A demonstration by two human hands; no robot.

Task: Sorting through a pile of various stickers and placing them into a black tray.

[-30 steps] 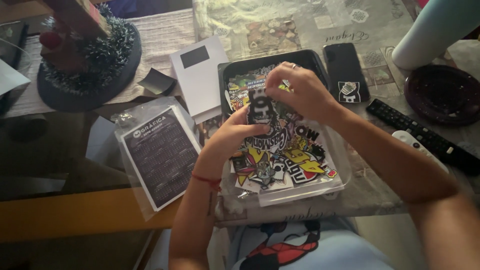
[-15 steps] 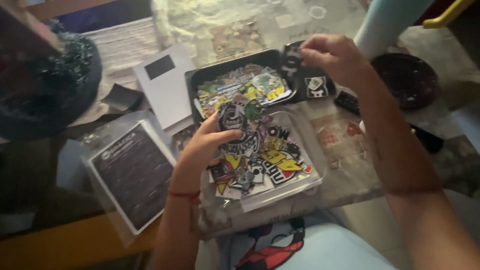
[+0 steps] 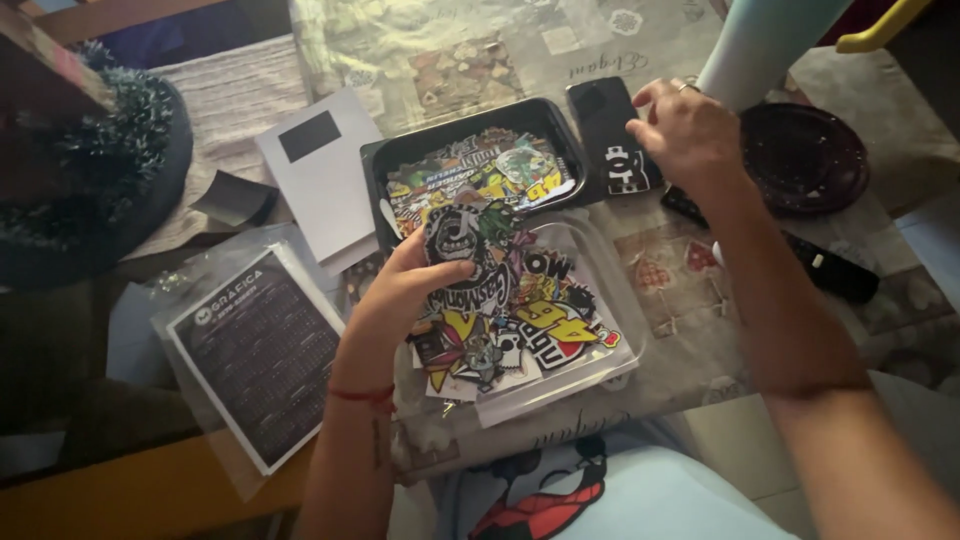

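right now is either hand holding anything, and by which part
The left hand pinches a round sticker by its lower left edge. The right hand rests on the black phone, gripping nothing visible.

Just my one head cam here, looking steeply down and close over my left hand [image 3: 400, 300] and right hand [image 3: 690, 130].

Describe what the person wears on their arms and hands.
Both forearms are bare, with no sleeves. The left hand has a thin red string bracelet at the wrist and a small dark marking below it. The right hand wears a thin ring on one finger.
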